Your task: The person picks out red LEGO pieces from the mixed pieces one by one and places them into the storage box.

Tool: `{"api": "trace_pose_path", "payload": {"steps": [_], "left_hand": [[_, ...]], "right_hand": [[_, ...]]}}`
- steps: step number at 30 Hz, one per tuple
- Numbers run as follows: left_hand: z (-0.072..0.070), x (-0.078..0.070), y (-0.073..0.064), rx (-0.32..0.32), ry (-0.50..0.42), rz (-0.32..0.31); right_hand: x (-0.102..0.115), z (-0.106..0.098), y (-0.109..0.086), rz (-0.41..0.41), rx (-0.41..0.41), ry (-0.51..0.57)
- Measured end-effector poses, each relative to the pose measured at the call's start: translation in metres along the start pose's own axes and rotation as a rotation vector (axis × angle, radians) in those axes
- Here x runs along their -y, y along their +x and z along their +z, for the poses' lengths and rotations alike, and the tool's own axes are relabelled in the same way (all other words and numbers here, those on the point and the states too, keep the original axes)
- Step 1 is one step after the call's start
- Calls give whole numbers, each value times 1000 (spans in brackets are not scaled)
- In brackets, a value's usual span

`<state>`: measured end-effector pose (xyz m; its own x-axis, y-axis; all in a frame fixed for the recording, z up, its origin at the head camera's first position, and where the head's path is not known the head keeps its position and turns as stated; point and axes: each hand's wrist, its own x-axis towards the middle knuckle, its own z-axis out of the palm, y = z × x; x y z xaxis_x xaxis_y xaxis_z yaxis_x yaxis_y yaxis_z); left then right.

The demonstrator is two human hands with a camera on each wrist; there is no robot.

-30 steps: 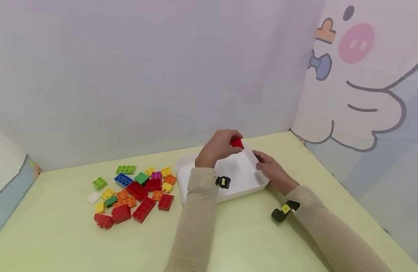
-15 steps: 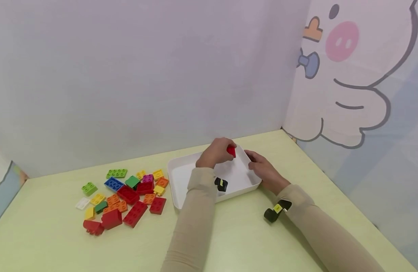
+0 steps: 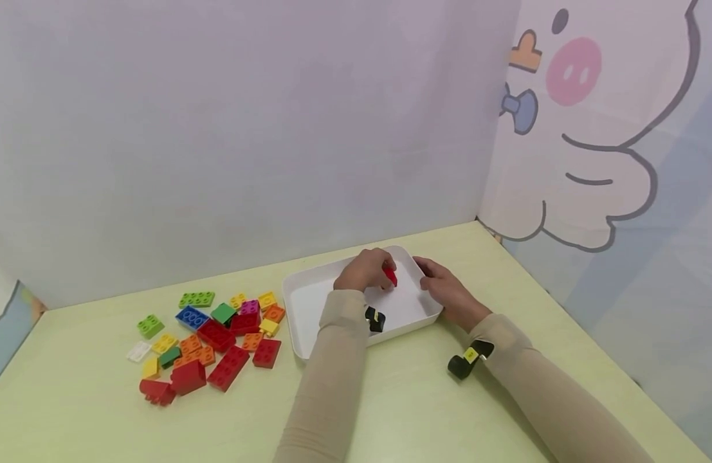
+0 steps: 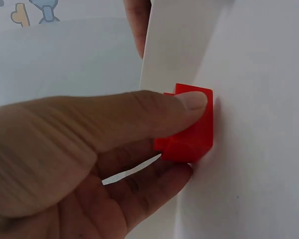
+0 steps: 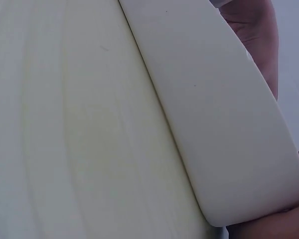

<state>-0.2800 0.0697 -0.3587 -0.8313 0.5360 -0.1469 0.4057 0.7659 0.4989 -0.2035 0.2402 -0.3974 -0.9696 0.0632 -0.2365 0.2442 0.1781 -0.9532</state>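
My left hand (image 3: 364, 270) pinches a small red toy brick (image 4: 192, 142) between thumb and fingers, low inside a white tray (image 3: 309, 308). In the left wrist view the brick is at or very near the tray's inner surface; whether it touches cannot be told. At the tray's right end my right hand (image 3: 449, 292) grips the rim, with the thumb at the inner side. The right wrist view shows the tray wall (image 5: 214, 109) standing on the table, with parts of a hand beyond it.
Left of the tray lies a loose spread of toy bricks, among them a long red brick (image 3: 228, 368), a blue brick (image 3: 191, 317) and a lime brick (image 3: 196, 299). A pale wall (image 3: 246, 128) rises behind the table (image 3: 413, 405).
My left hand has lowered the red brick from above the tray's far right part down into the tray. The right hand keeps its hold on the rim. The head view has shifted slightly.
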Motion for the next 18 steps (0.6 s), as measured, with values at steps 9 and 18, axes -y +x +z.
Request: {"api": "trace_pose_path", "payload": {"steps": [9,18], "left_hand": [[0,2,-4,28,-11,-22],[-22,-10,-18,22,-23,-6]], "right_hand": [[-3,2,1,-6,9,-11],[-3,-2,1,2,6,-11]]}}
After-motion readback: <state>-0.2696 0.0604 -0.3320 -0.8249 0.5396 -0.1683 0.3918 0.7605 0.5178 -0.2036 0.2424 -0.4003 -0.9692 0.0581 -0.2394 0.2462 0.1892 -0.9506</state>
